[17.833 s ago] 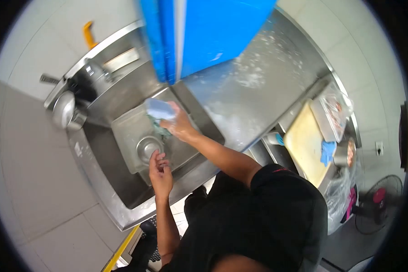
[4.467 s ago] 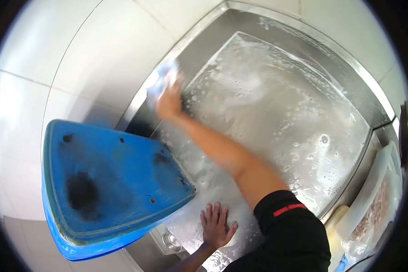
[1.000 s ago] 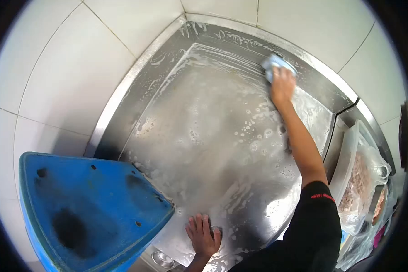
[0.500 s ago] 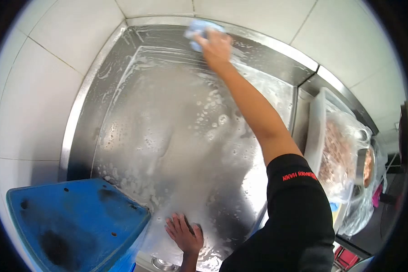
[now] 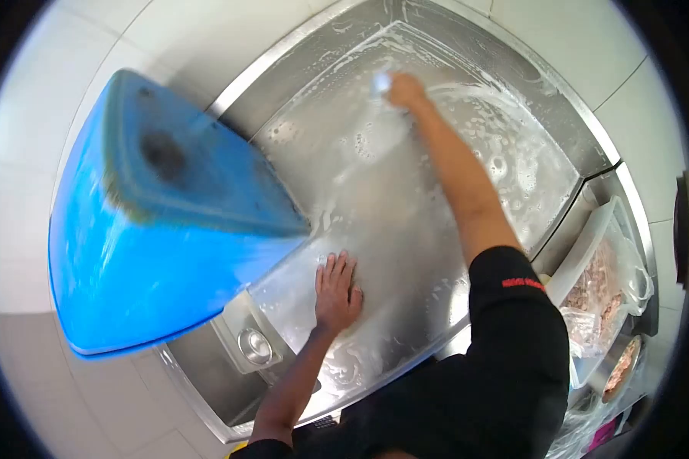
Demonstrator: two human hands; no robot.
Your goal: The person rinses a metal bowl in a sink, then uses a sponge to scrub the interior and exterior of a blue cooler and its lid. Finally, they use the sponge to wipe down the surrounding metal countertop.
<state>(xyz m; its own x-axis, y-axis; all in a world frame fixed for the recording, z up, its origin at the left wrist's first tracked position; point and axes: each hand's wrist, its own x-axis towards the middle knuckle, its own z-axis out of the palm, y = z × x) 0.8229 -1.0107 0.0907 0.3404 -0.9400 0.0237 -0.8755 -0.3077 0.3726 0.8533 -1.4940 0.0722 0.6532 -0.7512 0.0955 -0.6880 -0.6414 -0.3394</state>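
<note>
My right hand (image 5: 404, 90) is stretched far across the wet steel counter (image 5: 406, 229), closed around a light blue cloth (image 5: 381, 83). Motion blurs the hand and cloth a little. Soap suds (image 5: 367, 141) lie on the metal around them. Nearer to me, my left hand (image 5: 335, 297) rests flat on the steel with its fingers extended, holding nothing. Left of that hand a large blue plastic bin (image 5: 199, 268) stands upside down, its dark-stained base facing up.
A raised steel rim (image 5: 540, 65) runs along the white tiled wall. At the lower left is a sink basin (image 5: 207, 375) with a round metal strainer (image 5: 254, 346). On the right stand a plastic tub (image 5: 589, 294) of bagged, minced-looking food and a metal container (image 5: 622, 369).
My view has shifted and turned. My right hand with the cloth has left the back rim and moved onto the flat counter surface. The left hand stays flat on the steel.
</note>
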